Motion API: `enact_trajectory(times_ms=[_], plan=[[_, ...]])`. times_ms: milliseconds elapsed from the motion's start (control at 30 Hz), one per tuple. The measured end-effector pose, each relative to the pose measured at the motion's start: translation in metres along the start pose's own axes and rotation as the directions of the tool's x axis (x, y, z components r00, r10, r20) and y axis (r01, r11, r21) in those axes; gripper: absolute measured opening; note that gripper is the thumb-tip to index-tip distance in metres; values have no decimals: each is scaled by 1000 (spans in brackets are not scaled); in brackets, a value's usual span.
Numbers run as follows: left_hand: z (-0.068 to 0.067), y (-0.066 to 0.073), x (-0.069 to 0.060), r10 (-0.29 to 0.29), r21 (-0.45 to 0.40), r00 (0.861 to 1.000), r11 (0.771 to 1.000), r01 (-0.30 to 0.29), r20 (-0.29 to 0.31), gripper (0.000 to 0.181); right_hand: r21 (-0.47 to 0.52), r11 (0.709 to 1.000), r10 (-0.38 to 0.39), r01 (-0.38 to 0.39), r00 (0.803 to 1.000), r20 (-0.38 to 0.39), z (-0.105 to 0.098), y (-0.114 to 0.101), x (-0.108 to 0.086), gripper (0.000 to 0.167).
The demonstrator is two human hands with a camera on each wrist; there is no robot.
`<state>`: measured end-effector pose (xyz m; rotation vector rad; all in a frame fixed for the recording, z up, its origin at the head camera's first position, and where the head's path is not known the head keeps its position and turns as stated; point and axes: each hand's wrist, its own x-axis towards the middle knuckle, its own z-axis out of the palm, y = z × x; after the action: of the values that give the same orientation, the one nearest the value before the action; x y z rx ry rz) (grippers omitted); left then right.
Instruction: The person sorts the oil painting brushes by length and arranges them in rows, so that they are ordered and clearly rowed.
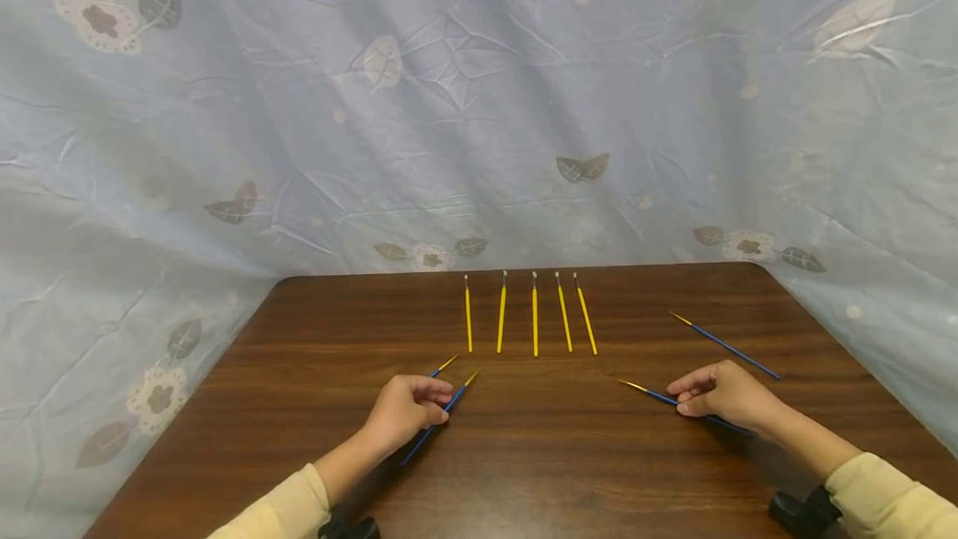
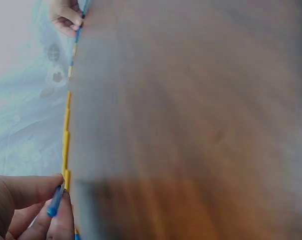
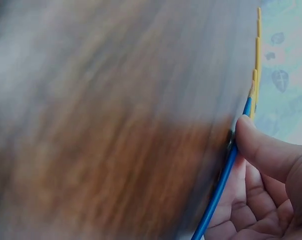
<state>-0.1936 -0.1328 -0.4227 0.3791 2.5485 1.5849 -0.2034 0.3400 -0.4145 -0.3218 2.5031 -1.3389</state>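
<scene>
My left hand point(image 1: 404, 412) pinches a blue brush point(image 1: 428, 437) between thumb and fingers, its golden tip pointing up and right. Another blue brush point(image 1: 447, 363) lies just beyond that hand, partly hidden by it. In the left wrist view the blue handle point(image 2: 54, 202) shows between the fingertips of the left hand point(image 2: 30, 210). My right hand point(image 1: 729, 396) pinches a blue brush point(image 1: 659, 396) whose tip points left; in the right wrist view its handle point(image 3: 218, 192) runs under the thumb of the right hand point(image 3: 271, 185). Behind the right hand lies one more blue brush point(image 1: 737, 350).
Several yellow-handled brushes point(image 1: 535, 323) lie spaced in a row near the back of the brown wooden table point(image 1: 546, 472), with their tips toward the far edge. A pale flowered cloth point(image 1: 464, 131) hangs behind and beside the table.
</scene>
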Motion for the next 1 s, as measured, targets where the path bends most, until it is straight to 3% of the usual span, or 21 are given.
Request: enact_trajectory(times_ms=[133,333,633,1000], plan=[[1,7,3,-14,-51,1000,999,15,16,31,6,1000,8,-9,1000,12,-2,-2,0,35],[5,17,-1,-77,-131,995,988,84,57,32,34,999,4,-6,999,49,4,-8,0,36],[18,31,1,-89,-209,988,971,114,124,34,99,995,-20,10,994,104,20,-23,5,35],[33,39,1,-144,-272,975,944,187,169,35,141,989,35,-52,992,124,52,-48,9,35]])
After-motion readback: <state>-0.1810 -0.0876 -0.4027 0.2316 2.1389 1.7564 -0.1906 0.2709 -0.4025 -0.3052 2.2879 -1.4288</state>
